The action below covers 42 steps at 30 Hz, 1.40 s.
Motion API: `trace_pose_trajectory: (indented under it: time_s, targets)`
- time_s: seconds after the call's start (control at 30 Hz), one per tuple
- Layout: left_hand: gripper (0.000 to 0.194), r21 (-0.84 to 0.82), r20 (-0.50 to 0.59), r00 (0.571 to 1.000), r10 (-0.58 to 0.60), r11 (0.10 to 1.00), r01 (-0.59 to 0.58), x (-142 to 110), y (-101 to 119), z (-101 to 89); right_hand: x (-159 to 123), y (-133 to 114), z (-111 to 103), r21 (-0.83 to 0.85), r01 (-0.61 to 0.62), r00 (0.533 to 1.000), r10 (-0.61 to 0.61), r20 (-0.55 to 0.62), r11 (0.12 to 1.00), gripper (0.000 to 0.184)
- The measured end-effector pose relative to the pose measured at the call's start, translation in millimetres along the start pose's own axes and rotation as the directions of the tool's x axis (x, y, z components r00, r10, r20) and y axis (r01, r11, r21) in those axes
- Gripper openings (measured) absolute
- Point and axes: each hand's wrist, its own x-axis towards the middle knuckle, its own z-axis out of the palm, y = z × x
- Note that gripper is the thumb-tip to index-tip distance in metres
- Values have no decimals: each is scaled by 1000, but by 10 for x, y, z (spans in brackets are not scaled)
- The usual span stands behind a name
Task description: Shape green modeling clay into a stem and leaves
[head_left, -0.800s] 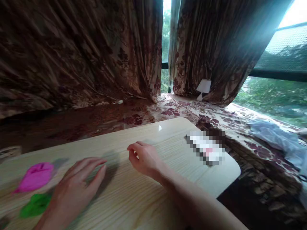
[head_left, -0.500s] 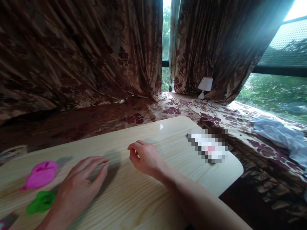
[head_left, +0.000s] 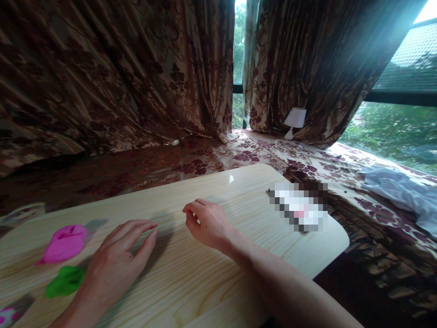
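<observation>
Over the left part of the wooden table [head_left: 205,282], my left hand [head_left: 119,257] is open, fingers stretched out and thumb apart. Nothing shows in its grasp. Just left of its wrist lies a flat green lump [head_left: 64,281] that looks like modelling clay, partly covered by the wrist. Beyond it is a larger pink lump [head_left: 66,243] of similar soft material, with a dent on top and a pointed end. My right hand [head_left: 206,223] is near the table's middle, its fingers curled toward the thumb in a small loop. I see nothing held there; its palm side is hidden.
A blurred-out flat item [head_left: 297,207] lies at the table's right end. A pink-and-white object [head_left: 8,315] is cut off at the lower left. Past the table are a patterned cover, a small white lamp [head_left: 295,118], a pale cloth [head_left: 396,187] and heavy curtains [head_left: 119,68].
The view has shifted slightly, so the table and lumps sit a little further right, and more of the pink-and-white object shows. Both hands keep nearly the same pose.
</observation>
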Motion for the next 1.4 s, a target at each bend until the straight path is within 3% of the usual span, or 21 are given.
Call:
trace_pose_trajectory:
  time_s: [1.4]
  targets:
    - [23, 22, 32, 999, 17, 1000, -18, 24, -20, -82, 29, -93, -18, -30, 9, 1000, -9, 26, 1000, 23]
